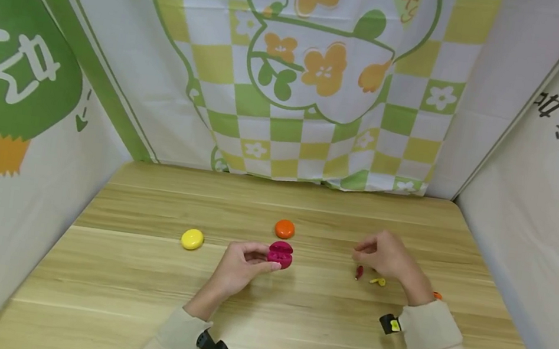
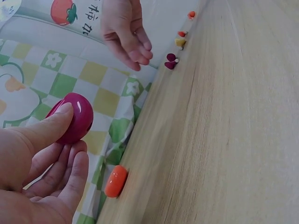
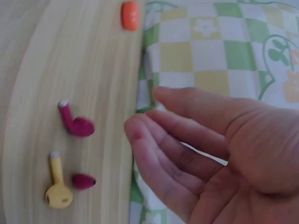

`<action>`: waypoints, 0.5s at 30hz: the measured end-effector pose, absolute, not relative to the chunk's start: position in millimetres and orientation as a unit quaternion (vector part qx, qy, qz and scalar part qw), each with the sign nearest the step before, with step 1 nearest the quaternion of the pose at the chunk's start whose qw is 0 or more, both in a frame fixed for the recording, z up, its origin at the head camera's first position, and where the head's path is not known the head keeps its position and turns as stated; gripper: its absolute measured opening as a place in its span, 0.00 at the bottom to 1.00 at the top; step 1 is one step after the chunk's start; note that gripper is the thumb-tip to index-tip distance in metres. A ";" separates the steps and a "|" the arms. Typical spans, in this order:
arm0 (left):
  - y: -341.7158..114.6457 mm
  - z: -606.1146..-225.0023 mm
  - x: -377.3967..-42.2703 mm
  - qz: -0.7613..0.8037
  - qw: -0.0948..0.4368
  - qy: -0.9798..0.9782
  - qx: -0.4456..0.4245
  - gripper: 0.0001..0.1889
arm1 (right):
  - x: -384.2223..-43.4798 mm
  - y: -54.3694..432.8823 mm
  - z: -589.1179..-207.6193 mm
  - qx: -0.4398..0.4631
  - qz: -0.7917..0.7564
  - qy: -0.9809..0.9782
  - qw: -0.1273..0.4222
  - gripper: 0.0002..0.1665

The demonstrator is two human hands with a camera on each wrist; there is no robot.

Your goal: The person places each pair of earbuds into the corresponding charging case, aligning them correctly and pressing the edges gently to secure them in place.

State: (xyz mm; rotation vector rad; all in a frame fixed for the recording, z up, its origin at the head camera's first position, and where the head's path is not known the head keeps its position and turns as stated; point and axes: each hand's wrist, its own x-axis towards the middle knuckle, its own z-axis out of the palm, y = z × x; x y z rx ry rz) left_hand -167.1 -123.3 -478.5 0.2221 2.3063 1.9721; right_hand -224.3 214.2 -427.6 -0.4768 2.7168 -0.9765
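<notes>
My left hand [image 1: 236, 267] grips a magenta earbud case [image 1: 280, 256] between thumb and fingers, its lid raised. The left wrist view shows the rounded outside of this case [image 2: 80, 119] above the table. Over the right part of the table hovers my right hand [image 1: 388, 256], fingers loosely bent and thumb apart, with nothing between them. Just below it lie a magenta earbud [image 3: 79, 126], a second magenta earbud [image 3: 84, 181] and a yellow earbud [image 3: 58, 193].
An orange case [image 1: 285, 229] sits behind the magenta one, and a yellow case [image 1: 192, 239] to the left. Partly behind the right wrist, an orange earbud [image 1: 437, 295] shows. Printed cloth [image 1: 296, 135] hangs along the wooden table's [image 1: 288, 343] back edge.
</notes>
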 end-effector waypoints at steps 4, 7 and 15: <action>-124.1 -477.7 -166.5 0.643 0.050 0.761 0.071 0.14 | -225.6 217.8 -430.1 -0.153 -0.305 0.931 0.127 0.11; -124.4 -478.3 -166.6 0.642 0.050 0.762 0.070 0.14 | -226.9 218.3 -432.3 -0.142 -0.280 0.939 0.140 0.10; -125.1 -480.7 -167.1 0.639 0.052 0.763 0.079 0.14 | -228.1 214.7 -441.1 -0.136 -0.238 0.951 0.139 0.03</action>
